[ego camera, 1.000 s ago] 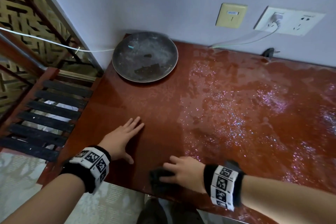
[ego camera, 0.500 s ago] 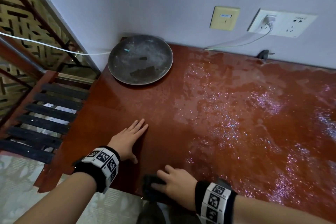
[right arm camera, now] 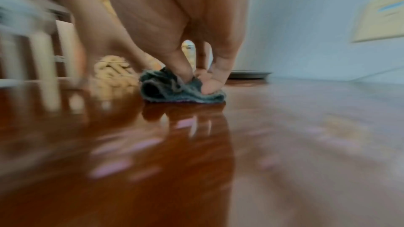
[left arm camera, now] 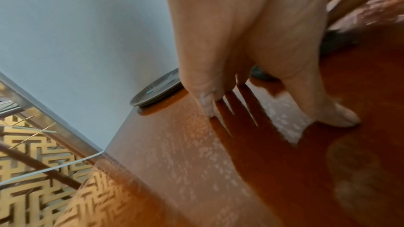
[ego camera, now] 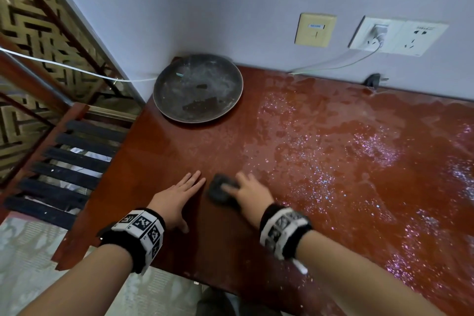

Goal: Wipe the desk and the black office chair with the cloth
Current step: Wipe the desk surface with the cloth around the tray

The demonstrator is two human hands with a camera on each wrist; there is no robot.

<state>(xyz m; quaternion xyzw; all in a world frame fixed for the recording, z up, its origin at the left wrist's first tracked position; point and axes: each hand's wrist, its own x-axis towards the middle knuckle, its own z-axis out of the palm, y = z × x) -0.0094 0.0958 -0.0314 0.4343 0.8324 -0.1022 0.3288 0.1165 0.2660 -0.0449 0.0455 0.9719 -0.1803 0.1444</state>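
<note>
A glossy red-brown desk (ego camera: 320, 151) fills the head view, dull and speckled with glittering droplets over its middle and right. My right hand (ego camera: 250, 191) presses a small bunched dark grey cloth (ego camera: 219, 191) onto the desk near its front left; in the right wrist view the fingers (right arm camera: 210, 84) curl into the cloth (right arm camera: 172, 91). My left hand (ego camera: 177, 197) lies flat on the desk just left of the cloth, fingers straight, and the left wrist view shows its fingertips (left arm camera: 207, 108) on the wood. Only a dark shape (ego camera: 213, 300) shows below the desk's front edge.
A round dusty metal plate (ego camera: 197, 87) sits at the desk's back left corner against the wall. A black plug (ego camera: 373, 81) lies at the back edge under a wall socket (ego camera: 400, 36) with a white cable. A slatted wooden rack (ego camera: 64, 167) stands left of the desk.
My right hand has slid the cloth from the desk's front edge forward and up beside the left hand. The left hand stays flat in much the same spot.
</note>
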